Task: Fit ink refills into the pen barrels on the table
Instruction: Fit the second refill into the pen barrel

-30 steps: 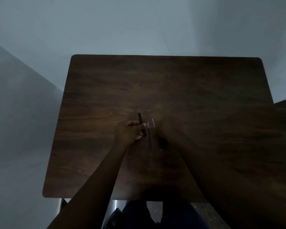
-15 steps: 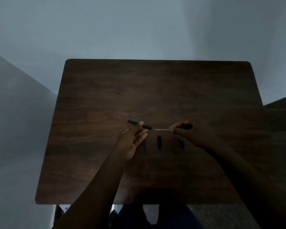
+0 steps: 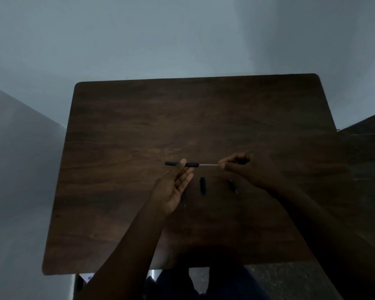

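My left hand [image 3: 172,187] holds a black pen barrel [image 3: 193,164] level above the dark wooden table [image 3: 139,126], thumb on top of it. A thin pale ink refill [image 3: 209,164] is pinched in my right hand [image 3: 247,169], its left end right at the barrel's right opening; I cannot tell whether it is inside. On the table below lie a short black pen piece [image 3: 202,185], another dark piece [image 3: 233,186] beside my right wrist, and a thin refill [image 3: 184,199] partly hidden under my left hand.
The table stands against a pale wall; its rounded far corners and near edge are in view. A darker surface [image 3: 368,131] adjoins it on the right. My legs show below the near edge. The light is dim.
My left hand turned the barrel from upright to level. My right hand lifted the refill off the table and brought its end up to the barrel's opening. The camera view shifted.
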Action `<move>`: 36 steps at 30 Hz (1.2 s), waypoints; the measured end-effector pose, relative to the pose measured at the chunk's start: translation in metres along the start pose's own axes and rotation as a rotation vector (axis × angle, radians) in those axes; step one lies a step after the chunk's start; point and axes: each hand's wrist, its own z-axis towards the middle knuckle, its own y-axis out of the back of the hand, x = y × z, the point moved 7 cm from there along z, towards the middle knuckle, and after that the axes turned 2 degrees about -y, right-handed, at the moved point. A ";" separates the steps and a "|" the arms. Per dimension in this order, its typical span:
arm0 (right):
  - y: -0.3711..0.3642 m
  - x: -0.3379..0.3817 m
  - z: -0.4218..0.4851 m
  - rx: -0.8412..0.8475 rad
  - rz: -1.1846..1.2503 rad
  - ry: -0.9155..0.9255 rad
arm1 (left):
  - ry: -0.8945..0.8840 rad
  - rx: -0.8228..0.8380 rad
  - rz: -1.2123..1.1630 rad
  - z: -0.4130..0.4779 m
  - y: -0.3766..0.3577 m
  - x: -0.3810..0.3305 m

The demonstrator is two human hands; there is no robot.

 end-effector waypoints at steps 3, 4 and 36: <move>-0.002 -0.002 0.002 0.002 -0.005 -0.007 | 0.001 0.015 0.008 -0.001 0.000 0.002; -0.003 -0.002 0.003 0.004 -0.014 -0.004 | 0.003 0.021 0.012 -0.001 -0.001 0.002; -0.043 -0.046 -0.023 -0.217 0.819 -0.241 | 0.012 0.014 -0.015 -0.010 -0.010 0.005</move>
